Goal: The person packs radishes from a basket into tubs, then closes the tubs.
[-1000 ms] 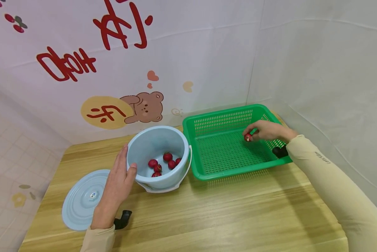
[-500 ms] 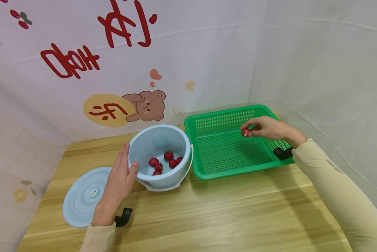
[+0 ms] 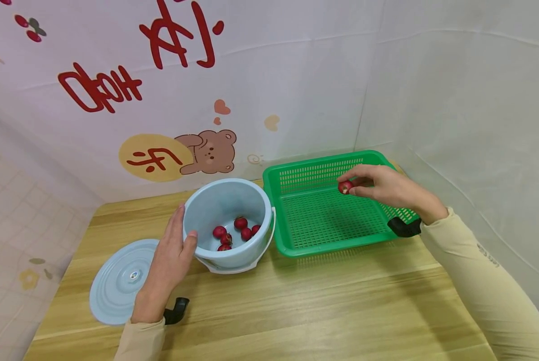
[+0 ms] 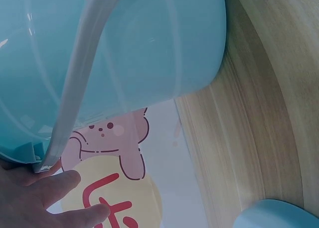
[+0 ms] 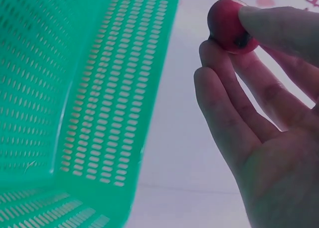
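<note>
In the head view my right hand (image 3: 382, 185) pinches a small red radish (image 3: 345, 187) between thumb and fingers, above the green basket (image 3: 332, 250). The right wrist view shows the radish (image 5: 232, 26) at the fingertips, with a dark spot on its skin. My left hand (image 3: 170, 255) rests against the left side of the light blue bucket (image 3: 233, 260), its fingers fairly straight and the thumb at the rim. Several red radishes (image 3: 240, 223) lie on the bucket's floor. In the left wrist view the fingers (image 4: 57, 183) are beside the bucket's handle (image 4: 79, 78).
A light blue lid (image 3: 116, 291) lies on the wooden table (image 3: 269, 316), left of the bucket and partly behind my left forearm. The basket stands close to the bucket's right side. A white printed curtain (image 3: 296, 75) hangs behind them.
My right hand has risen from low in the basket and moved a little left, holding the radish. The left hand stays at the bucket; the head view has shifted slightly.
</note>
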The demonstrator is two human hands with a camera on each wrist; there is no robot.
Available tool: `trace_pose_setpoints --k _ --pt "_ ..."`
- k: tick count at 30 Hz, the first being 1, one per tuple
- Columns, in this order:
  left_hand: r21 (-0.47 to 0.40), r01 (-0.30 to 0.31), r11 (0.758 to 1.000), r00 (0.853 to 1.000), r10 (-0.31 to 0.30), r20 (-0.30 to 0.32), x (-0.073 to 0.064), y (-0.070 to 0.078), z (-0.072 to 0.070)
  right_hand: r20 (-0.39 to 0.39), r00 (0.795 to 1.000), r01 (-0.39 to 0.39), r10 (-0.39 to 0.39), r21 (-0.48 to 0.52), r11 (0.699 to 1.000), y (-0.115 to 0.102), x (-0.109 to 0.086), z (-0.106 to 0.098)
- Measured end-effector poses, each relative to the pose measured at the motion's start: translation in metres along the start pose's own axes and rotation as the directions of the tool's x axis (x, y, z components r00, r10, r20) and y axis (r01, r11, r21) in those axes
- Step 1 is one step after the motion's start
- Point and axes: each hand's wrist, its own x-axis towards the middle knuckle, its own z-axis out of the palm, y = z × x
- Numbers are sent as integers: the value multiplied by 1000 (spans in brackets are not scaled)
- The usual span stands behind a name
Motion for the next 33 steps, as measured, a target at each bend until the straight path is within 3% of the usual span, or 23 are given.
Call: trace_pose_setpoints --k 8,17,33 --pt "2 14 1000 1000 -14 13 0 2 -2 -96 991 93 -91 18 996 -21 -7 9" --pt "-5 28 1000 999 -28 20 0 4 -2 -166 945 292 -281 50 955 -40 -9 19" --pt "-9 18 1000 1000 -18 17 0 4 -2 -281 880 418 -382 80 905 -79 -6 57"
